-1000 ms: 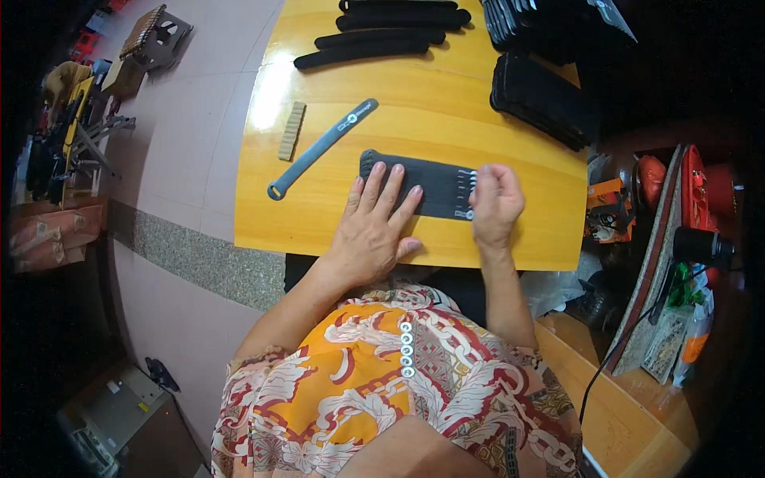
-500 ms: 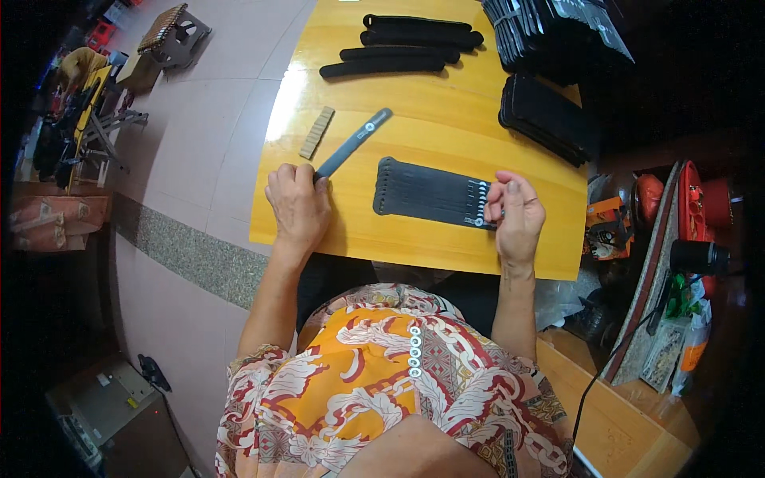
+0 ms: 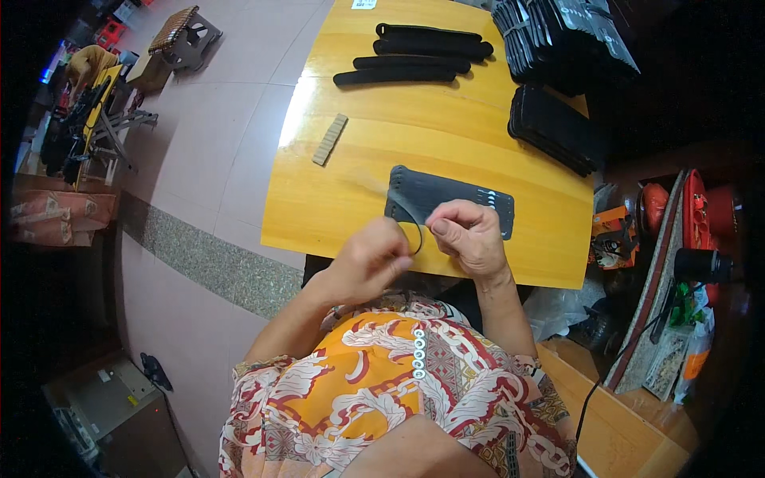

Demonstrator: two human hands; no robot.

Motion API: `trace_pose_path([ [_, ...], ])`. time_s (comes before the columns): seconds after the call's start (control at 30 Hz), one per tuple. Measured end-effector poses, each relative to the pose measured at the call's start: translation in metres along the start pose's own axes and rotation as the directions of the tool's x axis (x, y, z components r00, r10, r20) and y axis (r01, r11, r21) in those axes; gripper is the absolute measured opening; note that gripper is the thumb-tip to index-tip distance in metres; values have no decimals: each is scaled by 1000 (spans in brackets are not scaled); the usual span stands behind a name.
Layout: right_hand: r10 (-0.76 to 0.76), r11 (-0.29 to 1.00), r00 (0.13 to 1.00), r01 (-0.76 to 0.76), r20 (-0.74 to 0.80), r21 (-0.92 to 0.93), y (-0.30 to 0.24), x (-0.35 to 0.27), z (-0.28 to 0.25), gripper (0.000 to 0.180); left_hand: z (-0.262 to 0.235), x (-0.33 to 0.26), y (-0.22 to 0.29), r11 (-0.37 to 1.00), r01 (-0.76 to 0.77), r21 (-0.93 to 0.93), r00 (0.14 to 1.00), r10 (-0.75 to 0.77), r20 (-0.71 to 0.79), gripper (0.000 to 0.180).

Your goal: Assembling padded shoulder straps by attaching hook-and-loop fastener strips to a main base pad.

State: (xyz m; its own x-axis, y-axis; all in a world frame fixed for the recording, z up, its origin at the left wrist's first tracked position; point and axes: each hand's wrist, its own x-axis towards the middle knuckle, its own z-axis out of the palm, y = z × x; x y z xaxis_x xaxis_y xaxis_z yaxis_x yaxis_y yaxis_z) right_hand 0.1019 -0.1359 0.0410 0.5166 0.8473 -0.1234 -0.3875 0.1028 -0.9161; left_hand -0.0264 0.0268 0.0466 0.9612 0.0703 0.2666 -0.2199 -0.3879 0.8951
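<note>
A dark grey strap (image 3: 407,209) bends between my hands above the near part of the table. My left hand (image 3: 369,261) is closed on its lower end, while the free upper end is smeared by motion. My right hand (image 3: 472,240) has thumb and finger pinched together at the bend of the strap; its grip is partly hidden. Just beyond my hands lies a flat row of dark straps (image 3: 446,187) with white marks near its right end, partly covered by my right hand and the held strap.
On the yellow wooden table (image 3: 311,207) lies a ridged tan strip (image 3: 330,140) at the left. Several long black bundles (image 3: 422,61) lie at the back. Black stacks (image 3: 558,131) and a tied pile of dark packs (image 3: 562,36) stand far right. Shelves with goods (image 3: 677,295) flank the right side.
My left hand has lifted the strap off the table and moved right with it. My right hand has moved left, away from the row's right end, to meet the strap.
</note>
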Motion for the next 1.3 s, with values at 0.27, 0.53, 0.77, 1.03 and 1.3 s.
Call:
trace_pose_path([
  [0.27,-483,572,867,208,-121,-794,12,0,7,9,-14,21,-24,997,77,23,979,-80,190,7],
  [0.53,-398,165,911,191,111,-968,18,-11,12,36,-24,9,-38,992,-2,125,990,20,-139,12],
  [0.77,-246,138,965,125,88,-983,27,-9,33,47,-100,43,-99,660,63,748,944,204,-260,26],
  [1.03,-284,184,958,101,45,-978,30,-15,38,29,-66,23,-69,700,20,714,996,49,-76,24],
  [1.3,-421,636,841,7,-339,-772,11,-37,17,17,-37,17,-62,778,-60,625,995,99,-28,27],
])
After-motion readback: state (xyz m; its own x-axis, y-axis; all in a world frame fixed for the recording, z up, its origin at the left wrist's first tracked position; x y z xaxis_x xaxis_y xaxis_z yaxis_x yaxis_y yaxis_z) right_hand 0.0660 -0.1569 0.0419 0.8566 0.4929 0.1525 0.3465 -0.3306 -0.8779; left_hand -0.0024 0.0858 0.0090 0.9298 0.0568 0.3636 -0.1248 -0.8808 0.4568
